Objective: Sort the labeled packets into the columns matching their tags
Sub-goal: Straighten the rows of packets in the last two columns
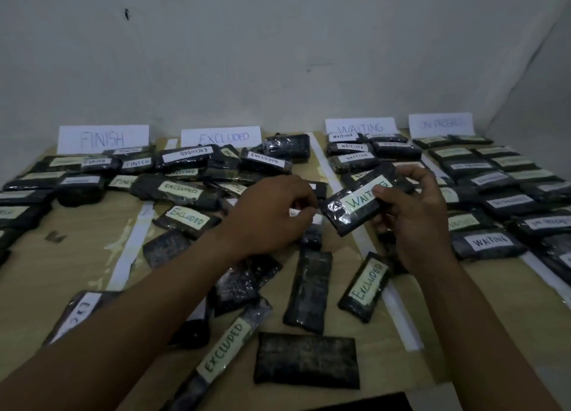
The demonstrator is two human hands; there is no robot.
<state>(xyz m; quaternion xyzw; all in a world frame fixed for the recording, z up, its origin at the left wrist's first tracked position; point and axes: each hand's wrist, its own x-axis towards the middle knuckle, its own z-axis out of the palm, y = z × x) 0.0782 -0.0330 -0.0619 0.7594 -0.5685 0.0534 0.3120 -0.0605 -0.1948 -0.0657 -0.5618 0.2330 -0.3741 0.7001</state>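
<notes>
My right hand (414,213) holds a dark packet tagged WAITING (355,208) above the tape line between the EXCLUDED and WAITING columns. My left hand (272,213) hovers palm down just left of it, fingers curled over a small white-tagged packet (312,222); whether it grips that packet I cannot tell. Four paper signs stand along the wall: FINISH (103,138), EXCLUDED (221,136), WAITING (361,127) and ON PROGRESS (441,124). Loose packets lie near me, some tagged EXCLUDED (364,287), some face down (307,359).
White tape strips (392,302) divide the tan table into columns. Sorted packets fill the far rows under each sign, densest on the right (494,182). The table's near edge (355,403) is close to me. A grey wall stands behind the signs.
</notes>
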